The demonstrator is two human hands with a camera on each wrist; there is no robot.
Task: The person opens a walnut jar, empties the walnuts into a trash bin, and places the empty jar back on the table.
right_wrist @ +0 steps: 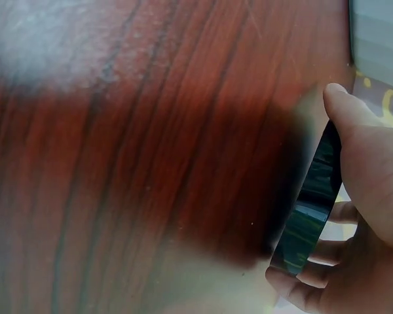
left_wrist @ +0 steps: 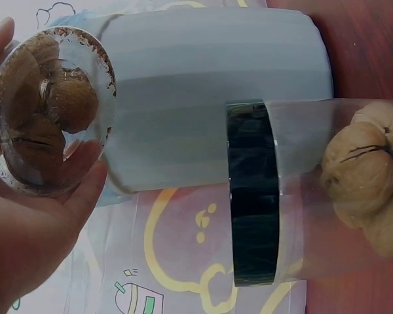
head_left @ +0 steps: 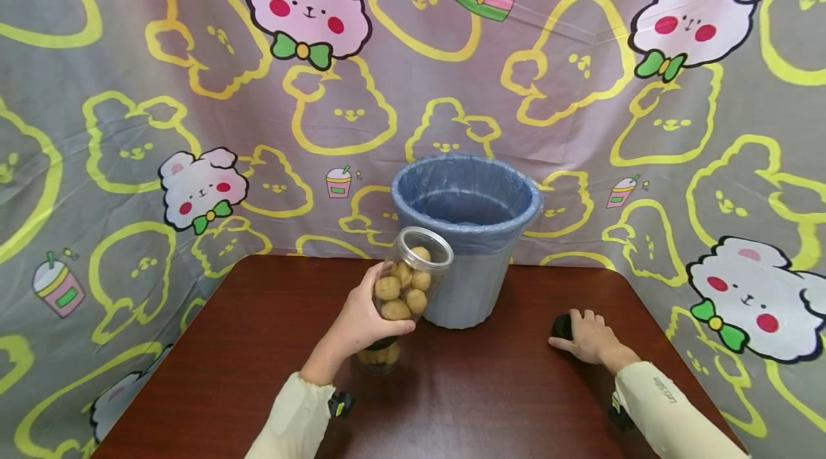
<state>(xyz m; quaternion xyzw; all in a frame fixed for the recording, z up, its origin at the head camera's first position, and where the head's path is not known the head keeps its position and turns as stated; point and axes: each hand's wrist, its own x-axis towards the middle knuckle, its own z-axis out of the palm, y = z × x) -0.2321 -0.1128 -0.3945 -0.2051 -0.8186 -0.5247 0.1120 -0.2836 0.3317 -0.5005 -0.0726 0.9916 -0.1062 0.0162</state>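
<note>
Head view, clock centred on the grey bin (head_left: 461, 287) with its blue liner (head_left: 409, 204). Left hand (head_left: 360, 315), at 8 o'clock: thumb and fingers wrapped low round the clear open jar (head_left: 442, 274) of walnuts (head_left: 388, 288), lifted off the wooden table (head_left: 258, 344), mouth leaning toward 1 o'clock. Jar overlaps the bin from here; contact cannot be told. A capped jar (head_left: 379, 360) stands at 7 o'clock, partly behind that hand. Right hand (head_left: 592, 338), at 4 o'clock, grips a loose black lid (head_left: 562, 327). Judgement: lean is mild; round nuts could roll out together, so any further tilt should be slow.

Left wrist view: open jar's base at about 10 o'clock, fingers beneath it; capped jar at 3, apart from the hand. Judgement: swing the elbow clear of that jar.

Right wrist view: lid at 4 o'clock, thumb and fingers about its edge. Whether it rests on the table, cannot tell. Judgement: this hand can wait, lid held low.
</note>
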